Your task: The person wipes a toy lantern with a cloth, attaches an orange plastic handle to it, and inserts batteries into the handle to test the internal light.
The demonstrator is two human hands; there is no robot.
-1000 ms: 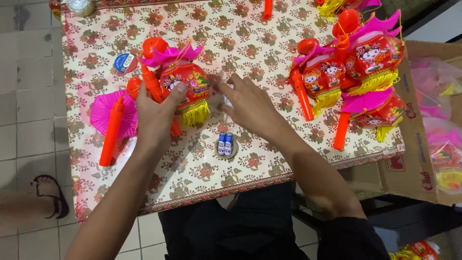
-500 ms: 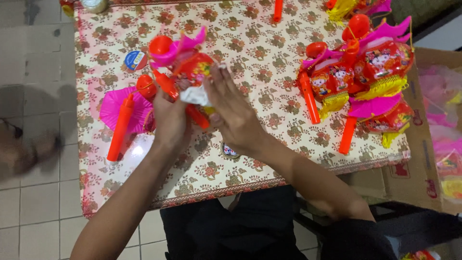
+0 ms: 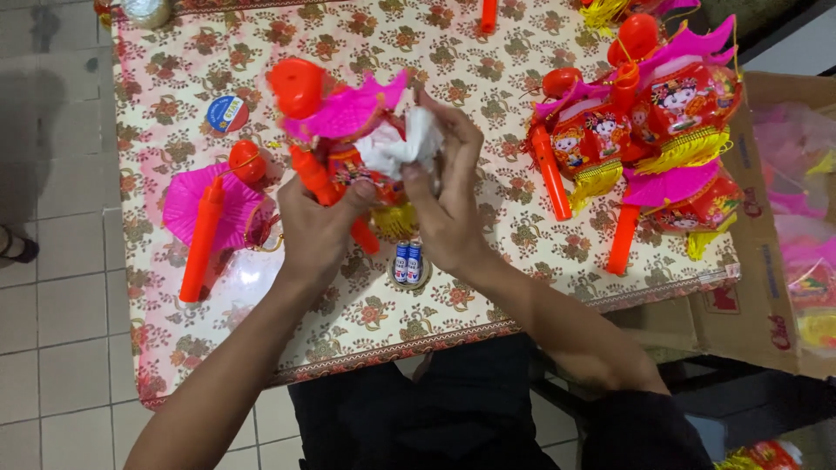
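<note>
Labels and packaging around the hands

A round blue, red and white sticker label [image 3: 226, 113] lies flat on the counter [image 3: 488, 78], up and to the left of the left hand [image 3: 318, 228]. Just below the right hand [image 3: 448, 204], 2 small blue and white cylinders with printed wrappers [image 3: 407, 262] sit side by side on a round disc. Far to the right of the right hand, a brown cardboard box [image 3: 753, 287] stands open beside the counter, holding clear plastic bags [image 3: 805, 174] of pink and yellow items.

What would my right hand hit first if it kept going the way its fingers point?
The right hand points up the table, fingers pinching white crumpled paper. Beyond them only floral tablecloth shows, so the way looks free, though height above it is unclear.
</note>
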